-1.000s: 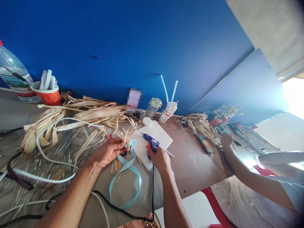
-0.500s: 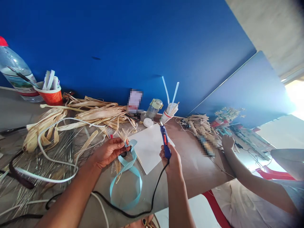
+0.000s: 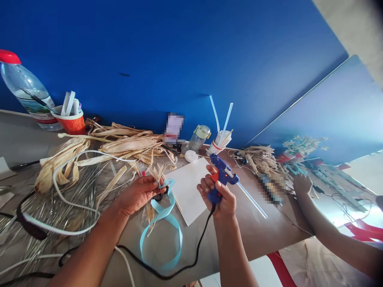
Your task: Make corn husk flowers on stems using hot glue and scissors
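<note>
My left hand (image 3: 140, 193) pinches a small corn husk flower (image 3: 157, 173) at its base, where a light blue ribbon (image 3: 177, 235) is attached and hangs in a loose loop over the table. In my right hand (image 3: 220, 197) is a blue hot glue gun (image 3: 220, 171) with an orange trigger and a small red light showing. A clear glue stick (image 3: 253, 200) sticks out of its back toward the lower right. The gun's nozzle points up and left, apart from the flower. Beneath and between both hands lies a white sheet of paper (image 3: 191, 199).
Dried corn husks (image 3: 128, 145) and thin wires (image 3: 80, 191) cover the left side. Along the blue partition stand a bottle (image 3: 32, 95), a red cup (image 3: 72, 121), a jar (image 3: 199, 137) and a cup with glue sticks (image 3: 220, 144). A black cord (image 3: 167, 275) crosses the front. Another person's arm (image 3: 323, 227) rests at right.
My right hand has turned the glue gun, so its side and the glue stick behind it now show. My left hand keeps its pinch on the flower. The view has shifted slightly.
</note>
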`<state>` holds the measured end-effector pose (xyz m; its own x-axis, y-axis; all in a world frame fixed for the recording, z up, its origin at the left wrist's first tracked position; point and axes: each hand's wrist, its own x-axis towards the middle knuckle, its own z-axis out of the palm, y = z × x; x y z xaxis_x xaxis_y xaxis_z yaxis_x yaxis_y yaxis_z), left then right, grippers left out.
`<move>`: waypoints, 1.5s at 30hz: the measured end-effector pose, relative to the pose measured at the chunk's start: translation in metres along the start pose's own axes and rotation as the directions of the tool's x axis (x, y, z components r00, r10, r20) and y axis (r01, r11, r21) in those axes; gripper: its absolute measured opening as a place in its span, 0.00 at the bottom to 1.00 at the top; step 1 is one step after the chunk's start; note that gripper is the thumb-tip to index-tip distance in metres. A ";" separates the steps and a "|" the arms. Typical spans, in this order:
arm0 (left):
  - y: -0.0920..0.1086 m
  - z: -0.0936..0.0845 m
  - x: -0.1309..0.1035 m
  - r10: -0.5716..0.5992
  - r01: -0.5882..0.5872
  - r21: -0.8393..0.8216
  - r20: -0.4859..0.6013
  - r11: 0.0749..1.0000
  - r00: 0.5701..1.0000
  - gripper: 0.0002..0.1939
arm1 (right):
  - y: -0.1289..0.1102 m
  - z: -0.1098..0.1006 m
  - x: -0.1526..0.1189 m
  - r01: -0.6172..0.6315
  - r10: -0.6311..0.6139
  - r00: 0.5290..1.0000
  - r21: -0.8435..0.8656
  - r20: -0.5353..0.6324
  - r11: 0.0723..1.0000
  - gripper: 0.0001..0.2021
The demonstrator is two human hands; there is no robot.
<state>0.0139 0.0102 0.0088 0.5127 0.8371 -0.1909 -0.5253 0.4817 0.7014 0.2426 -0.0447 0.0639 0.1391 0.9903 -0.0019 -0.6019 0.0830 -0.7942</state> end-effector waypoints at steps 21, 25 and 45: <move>0.003 0.008 -0.005 0.060 -0.061 -0.009 -0.067 0.998 0.996 0.03 | 0.008 -0.027 0.001 -0.152 0.444 0.782 -0.557 0.438 0.817 0.19; 0.002 0.005 -0.004 0.061 -0.063 -0.043 -0.064 0.997 0.996 0.04 | 0.008 -0.031 0.001 -0.109 0.439 0.792 -0.609 0.425 0.786 0.18; 0.002 0.006 0.000 0.070 -0.068 0.026 -0.064 0.997 0.995 0.08 | 0.006 -0.013 -0.005 -0.033 0.490 0.764 -0.734 0.419 0.678 0.14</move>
<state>0.0170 0.0098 0.0142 0.4301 0.8835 -0.1853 -0.5410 0.4166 0.7306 0.2482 -0.0507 0.0516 -0.5185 0.8442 -0.1363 0.1645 -0.0580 -0.9847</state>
